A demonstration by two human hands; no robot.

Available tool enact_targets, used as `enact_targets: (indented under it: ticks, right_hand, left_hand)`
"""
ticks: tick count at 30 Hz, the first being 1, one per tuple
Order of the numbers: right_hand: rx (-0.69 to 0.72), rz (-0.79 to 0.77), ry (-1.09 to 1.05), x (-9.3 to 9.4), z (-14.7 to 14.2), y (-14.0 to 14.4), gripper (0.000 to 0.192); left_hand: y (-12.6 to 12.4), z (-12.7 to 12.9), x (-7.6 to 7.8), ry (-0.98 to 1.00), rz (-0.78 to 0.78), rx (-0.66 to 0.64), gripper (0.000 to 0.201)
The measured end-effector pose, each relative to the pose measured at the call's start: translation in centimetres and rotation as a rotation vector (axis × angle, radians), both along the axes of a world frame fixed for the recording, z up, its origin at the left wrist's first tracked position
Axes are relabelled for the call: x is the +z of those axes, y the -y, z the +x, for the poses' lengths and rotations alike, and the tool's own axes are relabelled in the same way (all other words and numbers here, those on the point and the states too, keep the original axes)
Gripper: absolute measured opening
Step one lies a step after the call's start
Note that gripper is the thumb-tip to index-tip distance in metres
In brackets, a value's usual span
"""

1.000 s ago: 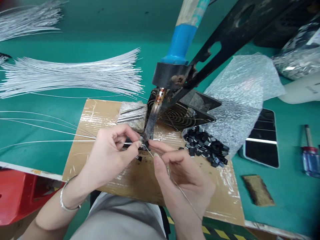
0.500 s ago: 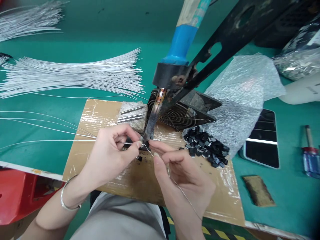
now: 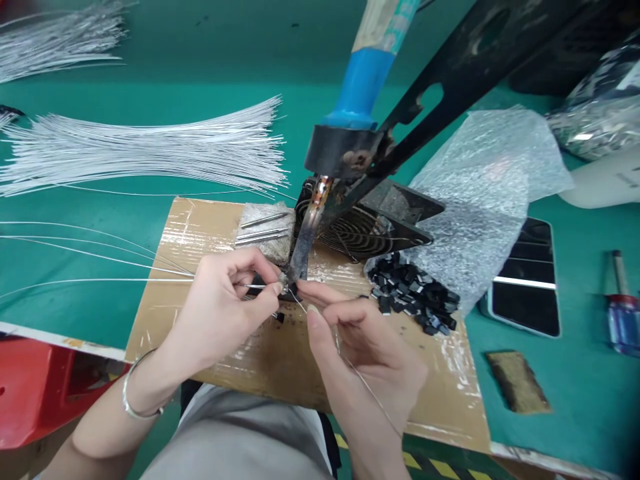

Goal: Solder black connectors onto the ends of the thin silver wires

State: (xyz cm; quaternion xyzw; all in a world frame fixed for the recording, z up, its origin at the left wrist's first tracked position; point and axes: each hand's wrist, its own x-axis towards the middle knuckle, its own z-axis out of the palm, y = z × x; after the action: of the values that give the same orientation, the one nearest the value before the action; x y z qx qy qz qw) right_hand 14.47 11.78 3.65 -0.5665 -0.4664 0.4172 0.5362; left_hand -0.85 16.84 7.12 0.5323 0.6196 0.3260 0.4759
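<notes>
My left hand [image 3: 220, 313] pinches thin white wires [image 3: 125, 281], which trail off to the left, and a small piece at their end that is too small to make out. My right hand [image 3: 367, 353] holds a strand of solder wire [image 3: 375, 395] between thumb and fingers, its free end reaching the tip of the soldering iron [image 3: 304, 247]. The iron, with a blue collar, hangs tip down in a black metal stand arm [image 3: 430, 107]. Both hands' fingertips are close beside the tip, where the exact contact is hidden.
Cardboard [image 3: 440, 400] lies under the hands. Around it are a sponge pad [image 3: 265, 250] with metal rods, a small fan [image 3: 357, 233], black connector pieces [image 3: 415, 293], bubble wrap [image 3: 480, 173], a phone [image 3: 525, 300], a screwdriver [image 3: 623, 320] and a white wire bundle [image 3: 150, 153].
Almost nothing differs. My right hand has shifted very slightly; both hands keep their grips at the iron's tip.
</notes>
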Motion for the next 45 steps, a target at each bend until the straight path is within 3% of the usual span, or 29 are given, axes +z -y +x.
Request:
enact_targets:
  ticks: [36,45]
  right_hand:
    - [0.002,0.057,0.026,0.02,-0.01,-0.06,0.017]
    - [-0.031,0.010,0.017,0.33,-0.22,-0.03,0.018]
  left_hand:
    - [0.14,0.14,0.37,-0.046,0.001,-0.004,0.007]
    - [0.21,0.01,0.22,-0.051,0.018,-0.007,0.007]
